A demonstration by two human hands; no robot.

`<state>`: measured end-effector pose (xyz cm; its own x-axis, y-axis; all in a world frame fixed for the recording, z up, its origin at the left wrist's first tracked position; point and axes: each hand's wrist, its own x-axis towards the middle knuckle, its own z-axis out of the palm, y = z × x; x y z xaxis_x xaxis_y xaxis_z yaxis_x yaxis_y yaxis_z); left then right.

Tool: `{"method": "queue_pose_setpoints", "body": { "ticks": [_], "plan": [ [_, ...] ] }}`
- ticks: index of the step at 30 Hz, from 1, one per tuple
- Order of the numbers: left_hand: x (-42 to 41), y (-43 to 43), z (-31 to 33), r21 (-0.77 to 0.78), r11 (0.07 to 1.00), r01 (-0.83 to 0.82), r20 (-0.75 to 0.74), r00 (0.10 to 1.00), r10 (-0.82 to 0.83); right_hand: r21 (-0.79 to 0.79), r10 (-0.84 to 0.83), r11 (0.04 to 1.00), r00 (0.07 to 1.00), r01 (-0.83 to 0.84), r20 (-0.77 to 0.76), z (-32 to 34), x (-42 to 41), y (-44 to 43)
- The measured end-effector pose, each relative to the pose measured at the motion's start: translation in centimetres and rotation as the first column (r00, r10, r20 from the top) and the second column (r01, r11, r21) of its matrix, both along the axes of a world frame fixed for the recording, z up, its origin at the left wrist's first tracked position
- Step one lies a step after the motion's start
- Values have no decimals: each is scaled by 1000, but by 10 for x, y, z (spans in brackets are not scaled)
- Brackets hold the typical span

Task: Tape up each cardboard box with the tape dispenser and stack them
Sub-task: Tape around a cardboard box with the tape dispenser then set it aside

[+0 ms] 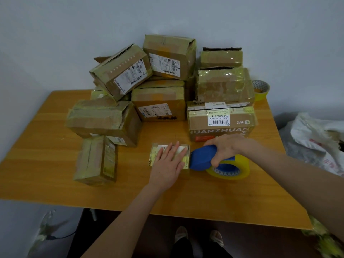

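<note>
You are pressing your open left hand (168,162) on the small pale cardboard box (156,155), gripping the blue plastic tape dispenser (202,159) with your right hand (228,146), possibly risking taping nearby fingertips (185,149).

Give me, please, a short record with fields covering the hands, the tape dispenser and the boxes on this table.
left hand: flat, fingers straight, pressing on the small box
right hand: grips the blue tape dispenser
dispenser position: at the small box's right edge, yellow roll loaded
other boxes: taped, piled at the back of the table
spare tape roll: back right corner
white bag: beside the table, right
</note>
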<state>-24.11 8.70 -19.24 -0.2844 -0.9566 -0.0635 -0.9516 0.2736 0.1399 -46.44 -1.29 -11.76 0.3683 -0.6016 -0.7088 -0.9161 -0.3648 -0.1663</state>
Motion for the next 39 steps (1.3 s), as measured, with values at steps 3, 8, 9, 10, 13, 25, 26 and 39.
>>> {"method": "queue_pose_setpoints", "body": {
  "ticks": [3, 8, 9, 10, 13, 25, 26, 39],
  "plan": [
    [3, 3, -2, -8, 1000, 27, -18, 999, -28, -50, -34, 998, 997, 30, -73, -4, 4, 3],
    [10, -2, 0, 18, 996, 85, -27, 996, -85, 61, -215, 976, 965, 208, 151, 9, -16, -4],
    [9, -3, 3, 15, 997, 69, -33, 997, -69, 63, -248, 969, 948, 241, 198, 15, -21, -7],
    [4, -3, 6, 10, 1000, 29, -39, 999, -29, 55, -285, 958, 927, 280, 245, 18, -25, -8],
    [-21, -1, 14, 0, 973, -231, -27, 973, 231, 11, -389, 909, 840, 417, 379, 21, -30, -1],
    [23, 3, 26, 193, 981, 18, -47, 999, -9, 107, -575, 771, 616, 627, 538, 3, -26, 39],
    [24, 3, 26, 209, 978, 18, -96, 995, 2, 126, -585, 767, 606, 629, 538, 3, -27, 41],
    [12, -12, 77, 529, 824, -204, -775, 278, 567, 230, -529, 825, 562, 516, 636, 56, -45, 53]
  ]
}}
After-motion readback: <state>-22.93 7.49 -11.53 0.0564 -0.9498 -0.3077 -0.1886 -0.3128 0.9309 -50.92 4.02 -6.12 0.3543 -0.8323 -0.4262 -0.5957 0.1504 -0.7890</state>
